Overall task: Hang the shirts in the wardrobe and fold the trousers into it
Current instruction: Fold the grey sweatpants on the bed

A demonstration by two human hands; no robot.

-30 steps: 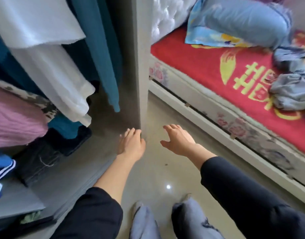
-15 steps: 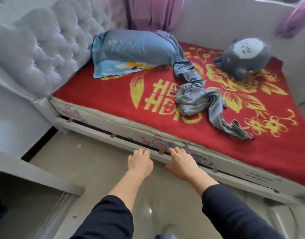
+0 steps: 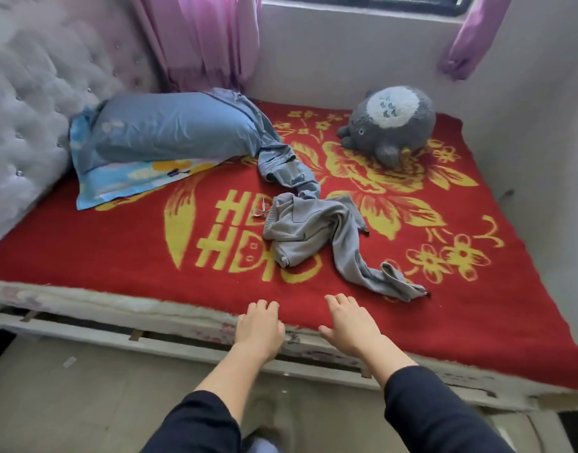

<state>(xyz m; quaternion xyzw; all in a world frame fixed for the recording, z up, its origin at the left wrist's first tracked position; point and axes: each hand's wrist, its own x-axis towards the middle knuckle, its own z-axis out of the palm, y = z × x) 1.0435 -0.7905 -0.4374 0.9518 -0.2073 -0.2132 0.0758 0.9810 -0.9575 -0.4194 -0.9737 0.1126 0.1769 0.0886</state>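
Observation:
Grey trousers [image 3: 317, 230] lie crumpled in the middle of the red and yellow blanket [image 3: 124, 253], one leg trailing toward the front right. A blue-grey garment [image 3: 281, 161] stretches from under the pillow down to them. My left hand [image 3: 260, 325] hovers over the bed's front edge, fingers relaxed and empty. My right hand [image 3: 348, 325] hangs beside it, also empty, a short way in front of the trailing trouser leg. The wardrobe is out of view.
A blue pillow [image 3: 173, 132] lies at the head of the bed by the tufted white headboard [image 3: 26, 109]. A grey plush toy [image 3: 389, 122] sits at the back right. Pink curtains [image 3: 199, 40] hang by the window. The bed frame [image 3: 170, 344] meets bare floor [image 3: 68, 397].
The view has swung from the wardrobe's hanging clothes to the bed. Both hands, empty throughout, have moved forward from the floor area to the bed's front edge.

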